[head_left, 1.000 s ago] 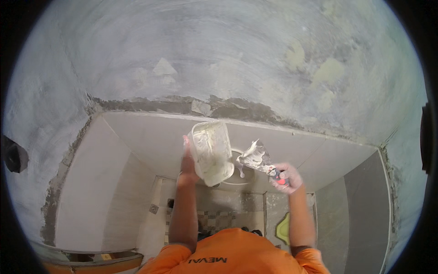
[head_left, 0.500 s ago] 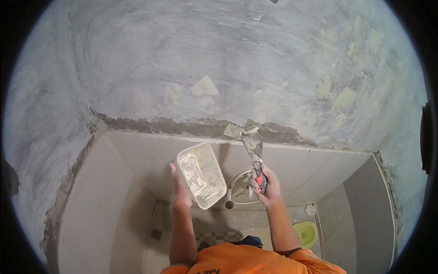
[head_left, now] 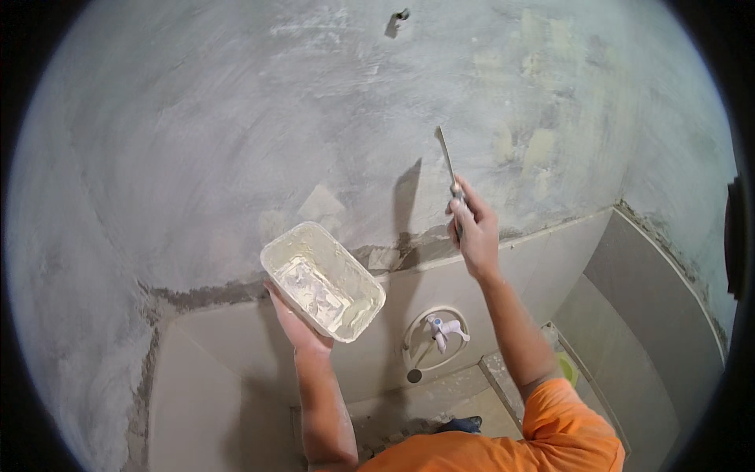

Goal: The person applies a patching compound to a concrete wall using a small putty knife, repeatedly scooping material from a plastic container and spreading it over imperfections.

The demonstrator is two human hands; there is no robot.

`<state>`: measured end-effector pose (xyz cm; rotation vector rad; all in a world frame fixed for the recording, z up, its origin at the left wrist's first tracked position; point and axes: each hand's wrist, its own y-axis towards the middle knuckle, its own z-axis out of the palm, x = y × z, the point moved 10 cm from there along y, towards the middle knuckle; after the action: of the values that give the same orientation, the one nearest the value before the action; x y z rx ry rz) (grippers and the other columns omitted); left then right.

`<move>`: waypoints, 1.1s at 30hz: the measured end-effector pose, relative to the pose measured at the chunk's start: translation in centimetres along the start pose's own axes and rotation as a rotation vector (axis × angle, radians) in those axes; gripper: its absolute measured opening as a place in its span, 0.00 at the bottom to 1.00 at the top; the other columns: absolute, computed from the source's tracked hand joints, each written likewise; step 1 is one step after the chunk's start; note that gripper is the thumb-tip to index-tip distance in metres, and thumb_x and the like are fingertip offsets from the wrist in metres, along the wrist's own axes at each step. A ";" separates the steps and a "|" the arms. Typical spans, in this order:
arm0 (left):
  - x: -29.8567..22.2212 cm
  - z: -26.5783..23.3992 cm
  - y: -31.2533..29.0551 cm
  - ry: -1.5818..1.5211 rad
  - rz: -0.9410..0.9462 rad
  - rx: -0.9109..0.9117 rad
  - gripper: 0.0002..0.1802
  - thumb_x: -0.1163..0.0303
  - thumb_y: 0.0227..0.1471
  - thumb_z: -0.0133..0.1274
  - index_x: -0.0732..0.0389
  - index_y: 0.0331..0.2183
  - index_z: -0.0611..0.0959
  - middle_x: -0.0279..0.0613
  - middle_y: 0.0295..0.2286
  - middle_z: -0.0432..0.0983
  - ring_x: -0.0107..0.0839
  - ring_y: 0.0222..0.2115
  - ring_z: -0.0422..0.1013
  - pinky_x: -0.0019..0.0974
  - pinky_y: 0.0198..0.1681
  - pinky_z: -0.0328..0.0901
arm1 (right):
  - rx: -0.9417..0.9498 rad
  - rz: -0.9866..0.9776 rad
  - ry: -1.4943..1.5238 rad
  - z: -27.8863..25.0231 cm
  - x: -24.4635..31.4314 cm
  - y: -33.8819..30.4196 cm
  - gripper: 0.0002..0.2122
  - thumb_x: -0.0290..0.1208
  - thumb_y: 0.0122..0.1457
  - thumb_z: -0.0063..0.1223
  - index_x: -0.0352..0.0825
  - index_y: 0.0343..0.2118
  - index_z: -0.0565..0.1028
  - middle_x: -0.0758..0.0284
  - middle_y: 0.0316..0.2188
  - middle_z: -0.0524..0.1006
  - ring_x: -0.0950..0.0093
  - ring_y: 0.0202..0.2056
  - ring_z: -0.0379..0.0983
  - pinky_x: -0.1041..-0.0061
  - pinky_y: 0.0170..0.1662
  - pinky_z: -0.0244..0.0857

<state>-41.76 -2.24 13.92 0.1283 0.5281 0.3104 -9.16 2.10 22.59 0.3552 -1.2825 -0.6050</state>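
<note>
My left hand (head_left: 297, 318) is closed on the lower left side of a translucent plastic tub (head_left: 363, 311), which is tilted with its mouth toward me. Pale cream filler (head_left: 311, 285) coats its inside and bottom. In my raised right hand (head_left: 476, 232) is a putty knife (head_left: 446, 152), gripped by its handle, with the blade pointing up and turned edge-on. The knife is in front of a grey plastered wall (head_left: 236, 118); whether its blade touches the wall I cannot tell. Light patches of filler (head_left: 321, 203) mark that wall near the tub.
Below the plaster, pale wall tiles (head_left: 519, 271) end in a rough dark seam (head_left: 208, 296). A white tap (head_left: 445, 330) with a looped hose (head_left: 406, 350) is on the tiles. A small pipe fitting (head_left: 403, 14) sticks out high up. Something yellow-green (head_left: 568, 368) is low at the right.
My right hand has lifted the putty knife up the wall and turned its blade from face-on to edge-on. The tub has tilted and shifted left. The view has moved upward and turned.
</note>
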 end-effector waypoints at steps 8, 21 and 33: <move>0.4 6.6 1.2 0.005 0.006 0.112 0.37 0.41 0.69 0.32 0.56 0.66 0.62 0.46 0.62 0.61 0.47 0.61 0.62 0.52 0.64 0.61 | -0.298 -0.515 -0.422 -3.8 6.5 7.3 0.20 0.25 0.67 0.47 0.31 0.62 0.71 0.67 0.31 0.77 0.80 0.27 0.68 0.75 0.32 0.64; 5.1 5.0 2.7 -0.113 -0.170 0.102 0.34 0.43 0.69 0.34 0.56 0.64 0.65 0.44 0.60 0.65 0.46 0.58 0.65 0.52 0.61 0.65 | -0.121 -0.256 -1.021 -0.9 -12.3 -4.7 0.28 0.26 0.65 0.49 0.41 0.69 0.61 0.47 0.31 0.77 0.49 0.32 0.76 0.57 0.38 0.70; 5.0 3.7 3.2 -0.002 -0.130 0.092 0.35 0.42 0.68 0.33 0.54 0.65 0.65 0.42 0.61 0.63 0.45 0.61 0.63 0.52 0.63 0.62 | -0.274 -0.392 -0.954 0.6 -1.8 9.9 0.30 0.28 0.66 0.44 0.42 0.71 0.55 0.45 0.28 0.76 0.46 0.28 0.75 0.51 0.34 0.69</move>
<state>-36.64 2.22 15.34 0.1827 0.5462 0.1588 -7.88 11.06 26.92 0.0683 -2.0166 -1.3694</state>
